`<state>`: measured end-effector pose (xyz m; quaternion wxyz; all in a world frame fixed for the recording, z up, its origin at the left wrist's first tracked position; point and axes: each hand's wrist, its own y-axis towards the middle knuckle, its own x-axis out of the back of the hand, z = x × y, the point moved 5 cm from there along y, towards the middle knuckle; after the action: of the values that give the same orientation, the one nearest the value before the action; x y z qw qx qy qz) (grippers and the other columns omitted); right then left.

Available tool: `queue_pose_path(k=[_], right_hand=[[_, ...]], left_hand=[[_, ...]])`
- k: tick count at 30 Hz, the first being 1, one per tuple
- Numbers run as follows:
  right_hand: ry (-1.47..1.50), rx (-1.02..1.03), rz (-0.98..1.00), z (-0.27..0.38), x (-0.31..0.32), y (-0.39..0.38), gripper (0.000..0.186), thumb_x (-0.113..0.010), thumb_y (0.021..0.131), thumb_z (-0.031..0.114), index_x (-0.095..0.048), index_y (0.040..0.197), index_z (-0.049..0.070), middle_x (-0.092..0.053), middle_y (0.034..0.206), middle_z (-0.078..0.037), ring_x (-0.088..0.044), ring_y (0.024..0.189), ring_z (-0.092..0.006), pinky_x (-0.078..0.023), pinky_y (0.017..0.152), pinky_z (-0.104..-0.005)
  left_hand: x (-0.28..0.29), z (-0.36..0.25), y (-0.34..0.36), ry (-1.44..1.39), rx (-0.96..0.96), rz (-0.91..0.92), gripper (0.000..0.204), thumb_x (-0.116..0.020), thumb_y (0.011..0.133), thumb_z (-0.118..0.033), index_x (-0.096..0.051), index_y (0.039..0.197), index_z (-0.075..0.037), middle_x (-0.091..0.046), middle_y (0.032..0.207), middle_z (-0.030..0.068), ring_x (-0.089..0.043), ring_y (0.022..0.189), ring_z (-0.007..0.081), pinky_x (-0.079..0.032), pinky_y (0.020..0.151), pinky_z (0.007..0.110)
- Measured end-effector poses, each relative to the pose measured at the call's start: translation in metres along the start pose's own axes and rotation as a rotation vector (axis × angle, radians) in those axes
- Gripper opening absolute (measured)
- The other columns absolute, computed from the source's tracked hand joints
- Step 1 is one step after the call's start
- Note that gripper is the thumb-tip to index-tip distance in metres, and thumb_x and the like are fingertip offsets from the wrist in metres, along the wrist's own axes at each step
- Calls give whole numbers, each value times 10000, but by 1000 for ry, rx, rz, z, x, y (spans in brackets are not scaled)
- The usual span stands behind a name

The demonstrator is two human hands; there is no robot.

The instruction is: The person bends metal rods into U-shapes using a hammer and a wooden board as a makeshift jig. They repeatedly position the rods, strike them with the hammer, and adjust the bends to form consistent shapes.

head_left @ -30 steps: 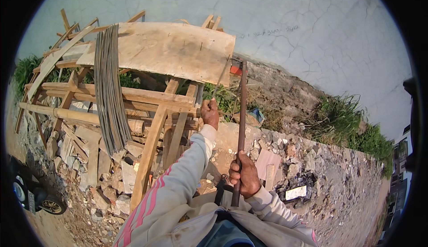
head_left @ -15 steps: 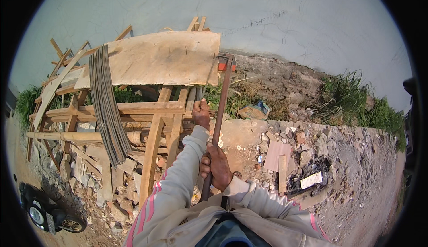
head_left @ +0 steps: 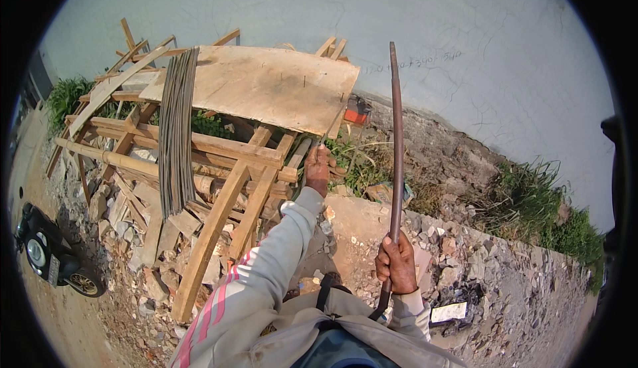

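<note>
A long brown metal bar (head_left: 397, 135) with a narrow tip stands raised in front of me. Around its lower part the fingers of my right hand (head_left: 399, 262) are wrapped. My left hand (head_left: 319, 172) is closed at the near right corner of the plywood sheet (head_left: 266, 79). A thin metal rod (head_left: 337, 119) appears to run from that grip up along the sheet's edge; its lower end is hidden by the fingers. Thin nails or pins stick up from the sheet. Over its left part hangs a bundle of thin grey metal rods (head_left: 178, 135).
Wooden beams (head_left: 212, 242) and a bamboo pole (head_left: 109, 155) form a rough bench under the sheet. Rubble (head_left: 458, 248) covers the ground, with a white slab (head_left: 449, 312) at right. Behind stand a grey wall (head_left: 478, 89), weeds (head_left: 518, 195) and a red object (head_left: 355, 115). A motorcycle (head_left: 50, 252) stands at left.
The brown bar has swung right and away from the sheet's corner, carried by my right hand. My left hand stays by the corner. The view has shifted, so the bench sits differently.
</note>
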<state>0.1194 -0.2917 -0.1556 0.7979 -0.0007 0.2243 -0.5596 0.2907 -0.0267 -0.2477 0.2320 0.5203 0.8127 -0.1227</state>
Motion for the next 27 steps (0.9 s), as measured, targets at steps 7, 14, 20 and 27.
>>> queue_pose_path(k=[7, 14, 20, 27], right_hand=[[-264, 340, -166, -9, 134, 47, 323, -709, 975, 268, -492, 802, 102, -496, 586, 20, -451, 416, -74, -357, 365, -246], [-178, 80, -225, 27, 170, 116, 374, -750, 947, 295, -477, 760, 120, -390, 486, 57, -364, 327, -77, -304, 305, -264], [-184, 262, 187, 66, 107, 173, 498, -604, 1016, 448, -575, 1224, -4, -721, 966, -151, -686, 704, -159, -450, 503, -223], [97, 230, 413, 70, 37, 186, 270, -643, 988, 194, -562, 1165, 7, -607, 720, -79, -595, 635, -149, -470, 549, -290]], left_hand=[[13, -18, -50, -159, -22, 65, 368, -491, 1069, -452, -582, 1083, -96, -592, 778, 6, -623, 679, 116, -546, 619, 277], [15, -15, -161, -297, 143, 43, 381, -506, 1049, -482, -594, 1107, -116, -578, 752, 27, -589, 632, 145, -541, 601, 307], [-13, 8, -229, -138, 149, -119, 379, -495, 1050, -488, -562, 1117, -121, -566, 736, 29, -558, 546, 167, -514, 524, 297], [-27, -3, -260, 343, 126, 88, 459, -570, 1035, -444, -630, 1158, -5, -649, 967, 70, -658, 922, 170, -554, 800, 328]])
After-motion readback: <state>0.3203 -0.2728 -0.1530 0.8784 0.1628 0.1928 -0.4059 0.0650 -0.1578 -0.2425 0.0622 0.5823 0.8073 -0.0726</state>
